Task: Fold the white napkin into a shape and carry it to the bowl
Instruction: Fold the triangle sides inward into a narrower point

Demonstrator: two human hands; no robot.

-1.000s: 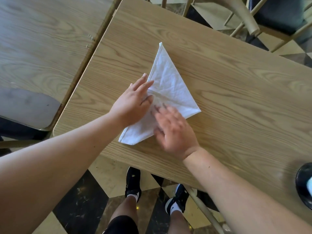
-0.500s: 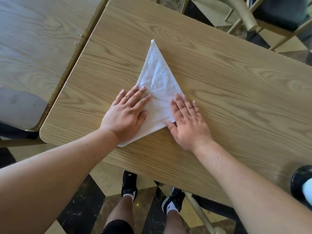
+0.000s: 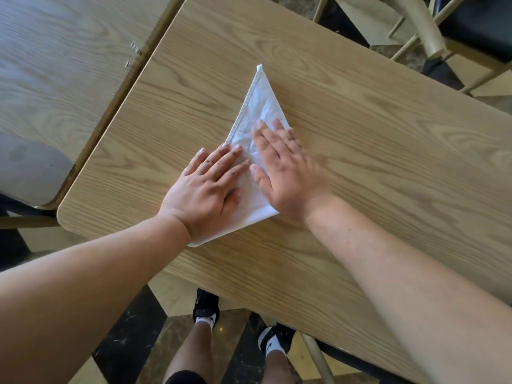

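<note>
The white napkin (image 3: 260, 106) lies flat on the wooden table (image 3: 360, 139), folded into a narrow triangle with its tip pointing away from me. My left hand (image 3: 206, 189) rests palm down on the napkin's lower left part, fingers spread. My right hand (image 3: 285, 170) presses flat on the right side, fingers apart and slightly blurred. Both hands cover the lower half of the cloth. The bowl is out of view.
A second wooden table (image 3: 61, 67) stands close on the left, with a narrow gap between. Chairs with gold frames (image 3: 424, 31) stand beyond the far right edge. My legs and shoes (image 3: 206, 314) are below the near table edge.
The right flap has been folded in, narrowing the napkin. My right hand slid up and left onto the cloth, and my left hand stayed pressing. The dark bowl at the right edge left the view.
</note>
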